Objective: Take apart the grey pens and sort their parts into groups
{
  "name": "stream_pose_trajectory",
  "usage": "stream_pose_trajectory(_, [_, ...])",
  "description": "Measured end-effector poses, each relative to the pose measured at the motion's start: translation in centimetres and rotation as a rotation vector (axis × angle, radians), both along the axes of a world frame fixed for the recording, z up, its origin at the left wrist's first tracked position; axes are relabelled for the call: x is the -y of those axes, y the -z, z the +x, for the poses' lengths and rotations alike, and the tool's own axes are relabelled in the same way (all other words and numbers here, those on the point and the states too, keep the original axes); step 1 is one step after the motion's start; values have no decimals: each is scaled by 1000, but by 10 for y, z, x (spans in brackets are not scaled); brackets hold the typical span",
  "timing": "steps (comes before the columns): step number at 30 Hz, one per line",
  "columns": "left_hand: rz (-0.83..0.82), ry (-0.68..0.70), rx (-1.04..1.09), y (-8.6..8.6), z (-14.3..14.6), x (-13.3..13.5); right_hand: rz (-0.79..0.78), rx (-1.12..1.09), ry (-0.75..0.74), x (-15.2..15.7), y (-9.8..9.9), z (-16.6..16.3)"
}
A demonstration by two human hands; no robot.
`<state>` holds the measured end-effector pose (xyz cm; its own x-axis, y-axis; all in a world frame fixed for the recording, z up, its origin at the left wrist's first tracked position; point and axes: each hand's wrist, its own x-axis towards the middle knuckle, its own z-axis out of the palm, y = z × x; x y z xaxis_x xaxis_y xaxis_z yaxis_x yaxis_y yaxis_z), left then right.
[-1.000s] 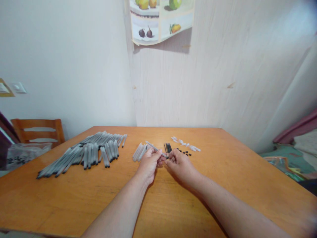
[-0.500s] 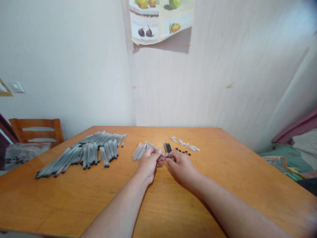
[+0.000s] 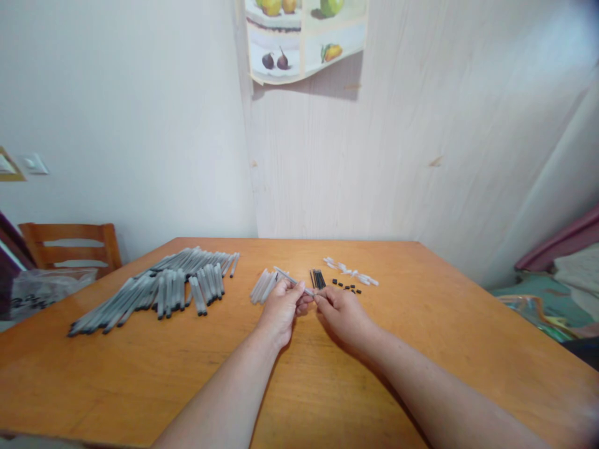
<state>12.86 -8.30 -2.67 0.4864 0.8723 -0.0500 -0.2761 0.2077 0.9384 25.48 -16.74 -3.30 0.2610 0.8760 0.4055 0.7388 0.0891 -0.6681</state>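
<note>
Over the middle of the table my left hand (image 3: 284, 307) is closed around a slim, translucent pen (image 3: 284, 273), which slants from upper left to lower right. At its lower right end my right hand (image 3: 340, 307) pinches the pen tip between thumb and finger. Whether a small part sits in that pinch is hidden by the fingertips. Just left of my left hand lie several clear pen barrels (image 3: 262, 285). Beyond my hands are several dark refills (image 3: 317, 278) in a row, with small black plugs (image 3: 346, 287) and whitish clear pieces (image 3: 350, 272) to their right.
A large heap of pens with black ends (image 3: 173, 284) spreads over the left of the wooden table (image 3: 309, 386). Behind it stands a wooden chair (image 3: 70, 234) with a plastic bag (image 3: 51, 287). Fabric and other items (image 3: 543, 305) lie beyond the table's right edge.
My hands keep nearly the same pose on the pen. The whole view has shifted very slightly; nothing on the table has visibly moved.
</note>
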Motion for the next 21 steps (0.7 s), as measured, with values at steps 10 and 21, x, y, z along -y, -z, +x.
stream_pose_trajectory(10, [-55,16,26,-5,-1,6,-18,-10,124,-1,-1,-2])
stream_pose_trajectory(21, [-53,20,24,-5,-1,5,-29,3,34,-1,3,-1])
